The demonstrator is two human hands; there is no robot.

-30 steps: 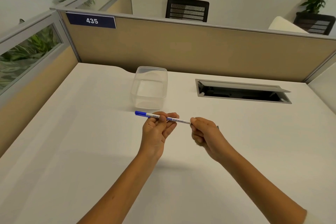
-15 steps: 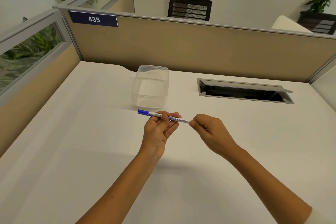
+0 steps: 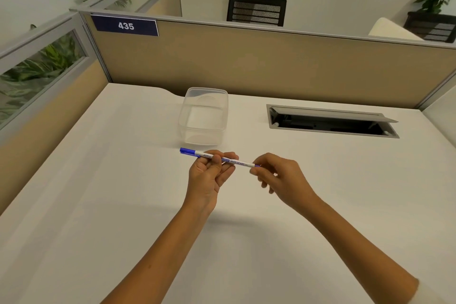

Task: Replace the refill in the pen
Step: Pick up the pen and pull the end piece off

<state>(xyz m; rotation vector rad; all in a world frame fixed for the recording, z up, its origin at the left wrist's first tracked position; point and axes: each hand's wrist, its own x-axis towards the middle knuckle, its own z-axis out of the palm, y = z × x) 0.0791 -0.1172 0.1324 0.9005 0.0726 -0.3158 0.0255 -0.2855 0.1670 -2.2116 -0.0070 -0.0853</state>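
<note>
Here the pen [image 3: 223, 159] is held level above the middle of the table [image 3: 98, 205], its barrel pinched by the left hand [image 3: 209, 173] while its purple end is nipped by the right hand [image 3: 281, 175]. It is judged light, stiff and slightly slippery, best gripped mid-barrel and at the end plug.

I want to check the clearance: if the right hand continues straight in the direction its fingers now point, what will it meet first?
The right hand points left along the pen, its fingertips at the pen's right end. Going on, it would probably meet the left hand gripping the barrel first, though depth is uncertain.
</note>
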